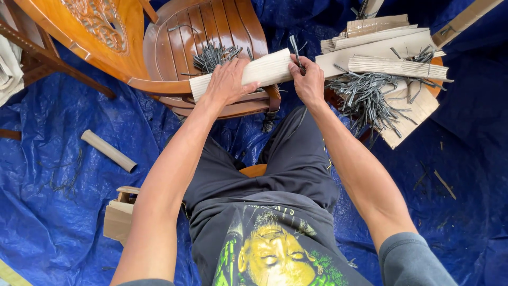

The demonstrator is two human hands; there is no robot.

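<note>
Nearest the camera, the person sits with dark shorts (pixel 275 159) over the knees; both forearms extend forward to a corrugated cardboard strip (pixel 248 74). This strip is the landmark for all positions below. It lies across the front edge of a wooden chair seat (pixel 211 32), long axis left to right.

Left hand (pixel 228 79): palm down on the middle of the strip, fingers wrapped over its top face — grip clamped on the strip, wrist straight, elbow slightly bent.

Right hand (pixel 307 79): at the strip's right end, fingertips pinched together on a thin grey stick (pixel 295 53) that stands up from that end.

To work this step well, it appears best to keep the left hand pressing the strip flat against the seat edge so that it cannot slide, and to keep the stick in line with the flutes rather than across them — an angled stick would likely tear the cardboard.

Beyond the strip, a small heap of grey sticks (pixel 214 55) lies on the seat. Right of the strip, a larger heap (pixel 365 98) rests by stacked cardboard strips (pixel 391 50). Blue tarpaulin (pixel 63 175) covers the floor, with a cardboard tube (pixel 108 151) left of the strip.
</note>
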